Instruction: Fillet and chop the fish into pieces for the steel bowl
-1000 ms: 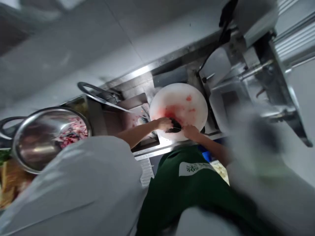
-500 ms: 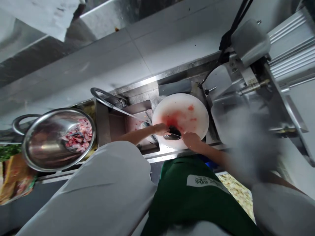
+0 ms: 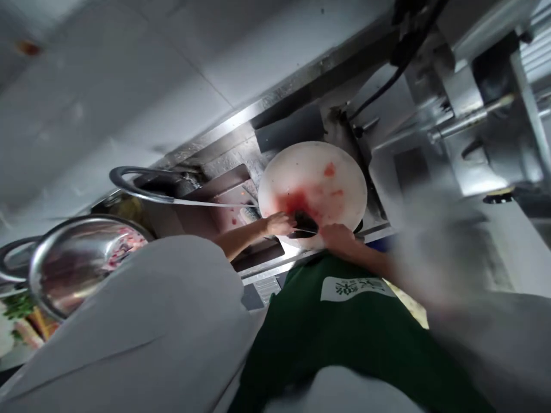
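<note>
A round white cutting board (image 3: 314, 166), smeared red, lies under both hands. On its near side is a dark fish (image 3: 305, 221), partly hidden by my fingers. My left hand (image 3: 282, 223) is closed on the fish's left end. From my right hand (image 3: 340, 238) a thin pale edge, apparently a knife blade (image 3: 305, 230), runs along the near side of the fish. The fingers of my right hand are wrapped round its handle, which they hide.
Left of the board is a metal sink (image 3: 202, 221) with another fish (image 3: 249, 214) in it. A curved tap (image 3: 142, 172) pours a stream of water towards it. Farther left stands a steel bowl (image 3: 77, 252) with cut pink pieces. A metal machine (image 3: 469, 126) stands at right.
My view has tilted and shifted, so the bowl sits lower and partly behind my sleeve. Both hands stay at the fish, with little visible change in their grip.
</note>
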